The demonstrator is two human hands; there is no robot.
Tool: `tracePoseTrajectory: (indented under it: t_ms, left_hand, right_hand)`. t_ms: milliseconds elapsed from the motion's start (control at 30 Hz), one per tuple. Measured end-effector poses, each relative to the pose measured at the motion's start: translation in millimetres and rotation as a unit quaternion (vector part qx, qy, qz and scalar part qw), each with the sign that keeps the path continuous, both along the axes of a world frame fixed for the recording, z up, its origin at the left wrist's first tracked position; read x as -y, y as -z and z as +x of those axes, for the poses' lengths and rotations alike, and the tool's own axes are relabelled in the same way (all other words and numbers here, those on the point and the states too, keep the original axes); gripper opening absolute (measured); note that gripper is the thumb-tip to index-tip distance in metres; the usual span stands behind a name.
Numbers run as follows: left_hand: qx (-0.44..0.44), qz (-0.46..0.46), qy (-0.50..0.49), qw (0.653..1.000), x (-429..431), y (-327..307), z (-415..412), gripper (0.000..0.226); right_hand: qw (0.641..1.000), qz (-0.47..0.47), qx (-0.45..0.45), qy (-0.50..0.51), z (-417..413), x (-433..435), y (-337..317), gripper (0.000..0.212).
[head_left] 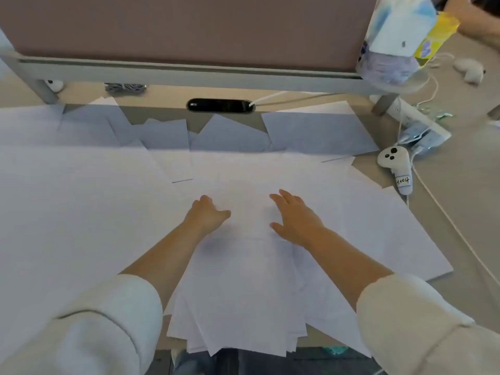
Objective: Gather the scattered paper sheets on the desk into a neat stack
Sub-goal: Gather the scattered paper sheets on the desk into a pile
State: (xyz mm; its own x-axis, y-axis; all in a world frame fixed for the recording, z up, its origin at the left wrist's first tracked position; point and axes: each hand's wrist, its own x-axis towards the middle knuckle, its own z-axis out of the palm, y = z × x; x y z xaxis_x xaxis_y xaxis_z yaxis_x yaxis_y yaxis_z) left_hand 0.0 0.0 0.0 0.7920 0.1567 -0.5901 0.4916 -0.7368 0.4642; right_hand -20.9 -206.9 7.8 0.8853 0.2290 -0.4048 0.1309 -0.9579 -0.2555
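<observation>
White paper sheets [81, 201] cover most of the desk, overlapping at many angles. A rough pile of sheets [243, 315] fans out at the near edge and overhangs it. My left hand [207, 215] lies on the paper at the centre, its fingers curled down onto a sheet and its thumb pointing right. My right hand [295, 217] rests flat beside it, palm down with fingers spread. Between the two hands lies a strip of white sheet [250, 212]. Whether the left fingers pinch a sheet cannot be seen.
A desk divider panel [189, 31] stands at the back, above a black cable grommet [220, 105]. At right lie a white controller [393, 161], a white cable [443, 209], a power strip [414, 117] and wrapped tissue packs [400, 36]. Another person's arm [476, 14] shows at top right.
</observation>
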Motion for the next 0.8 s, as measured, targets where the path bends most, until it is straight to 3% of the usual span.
tracePoseTrajectory:
  t_ms: [133, 200, 333, 400, 600, 800]
  left_hand:
    - [-0.008, -0.102, -0.101, 0.99, 0.4, 6.4, -1.9, 0.031]
    - [-0.008, -0.122, -0.116, 0.986, -0.8, 9.2, -3.2, 0.023]
    - [0.004, -0.093, -0.049, 0.994, -3.1, 11.7, -11.5, 0.02]
    - [0.055, -0.041, 0.02, 0.997, -1.4, 13.1, -18.1, 0.011]
    - [0.181, 0.033, 0.044, 0.982, -27.7, 3.0, -21.3, 0.019]
    - [0.201, 0.007, -0.037, 0.979, -83.1, -4.8, -14.7, 0.02]
  right_hand:
    - [0.999, -0.026, -0.039, 0.001, -4.8, -1.4, 11.8, 0.068]
    - [0.999, -0.041, -0.034, 0.004, -6.7, -3.1, 17.6, 0.066]
    - [0.999, -0.042, -0.029, 0.016, -7.5, -6.4, 18.3, 0.064]
    - [0.998, -0.04, -0.032, 0.02, -6.8, -8.5, 16.7, 0.065]
    - [0.997, -0.019, 0.057, 0.052, 1.0, -13.4, 2.9, 0.072]
    - [0.988, 0.036, 0.101, 0.111, 16.9, -15.9, -6.2, 0.091]
